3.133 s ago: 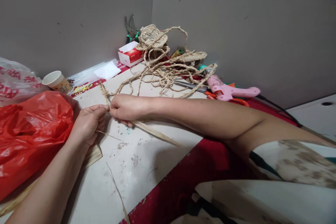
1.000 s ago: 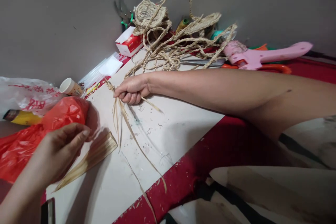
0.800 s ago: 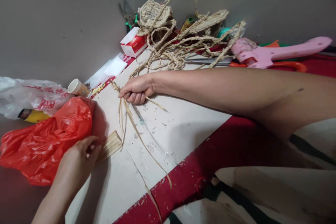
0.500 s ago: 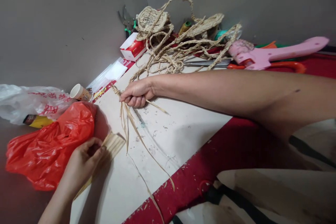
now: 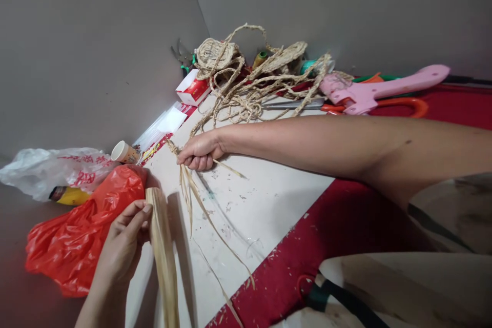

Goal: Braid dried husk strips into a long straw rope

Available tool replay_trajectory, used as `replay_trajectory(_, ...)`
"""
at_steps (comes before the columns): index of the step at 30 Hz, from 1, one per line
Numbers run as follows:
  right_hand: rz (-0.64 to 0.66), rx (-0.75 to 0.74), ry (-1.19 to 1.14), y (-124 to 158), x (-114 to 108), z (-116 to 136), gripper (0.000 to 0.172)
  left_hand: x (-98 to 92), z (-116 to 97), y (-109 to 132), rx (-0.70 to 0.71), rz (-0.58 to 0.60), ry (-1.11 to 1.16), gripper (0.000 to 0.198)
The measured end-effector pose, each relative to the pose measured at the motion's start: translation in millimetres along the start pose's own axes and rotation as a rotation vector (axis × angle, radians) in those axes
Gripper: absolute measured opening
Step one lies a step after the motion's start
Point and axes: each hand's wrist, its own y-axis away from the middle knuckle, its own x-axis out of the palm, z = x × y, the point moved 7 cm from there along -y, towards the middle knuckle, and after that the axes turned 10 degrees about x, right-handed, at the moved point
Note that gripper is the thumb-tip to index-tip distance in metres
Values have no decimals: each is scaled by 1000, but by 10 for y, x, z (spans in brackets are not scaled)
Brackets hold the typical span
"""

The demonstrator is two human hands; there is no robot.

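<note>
My left hand (image 5: 125,238), at the lower left, pinches the upper end of a wide, flat, pale straw strip (image 5: 163,251) between thumb and fingers. The strip hangs down past the bottom edge of the picture. Near the middle, my right hand (image 5: 200,151) is closed in a fist around a braided straw cord (image 5: 171,146). Loose thin strands (image 5: 205,202) trail from that fist over the white board (image 5: 246,215), and a short stub sticks out on its right side. The two hands are apart.
Coiled straw rope (image 5: 249,97) lies at the back beside a pink tool (image 5: 384,92), orange-handled scissors (image 5: 415,106), green-handled pliers (image 5: 184,61) and a red-and-white box (image 5: 192,89). On the left are a paper cup (image 5: 125,152), a red bag (image 5: 88,230) and a white bag (image 5: 49,166).
My left hand has lifted and turned the straw strip from a slanted, foreshortened pose to nearly upright, broad side showing. My right hand keeps its hold. The whole view has shifted slightly.
</note>
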Motion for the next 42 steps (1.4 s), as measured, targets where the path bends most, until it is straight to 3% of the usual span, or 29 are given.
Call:
replay_trajectory(6, -17, -18, 24, -52, -15, 24, 33, 230, -21, -81, 4, 68, 21, 25)
replay_trajectory(9, -79, -89, 22, -63, -30, 77, 31, 402, 28, -63, -71, 186, 24, 26)
replay_trajectory(13, -182, -178, 43, -66, -35, 120, 30, 598, 48, -69, -39, 264, -20, 22)
replay_trajectory(21, -335, -305, 175, -33, 53, 134, 25, 760, 53, -204, 65, 140, 16, 27)
replay_trajectory(26, -490, -388, 226, 0, -23, 181, 23, 692, 0, -257, 120, -1, 57, 31)
replay_trajectory(32, -692, -374, 521, 130, -70, 256, 31, 577, -36, -243, 95, 6, 85, 25)
replay_trajectory(37, -682, -366, 281, 135, -26, 218, 27, 614, 3, -245, 68, -5, 96, 27)
replay_trajectory(42, -693, -409, 155, 110, -4, 195, 23, 679, -23, -346, 126, -106, 115, 28)
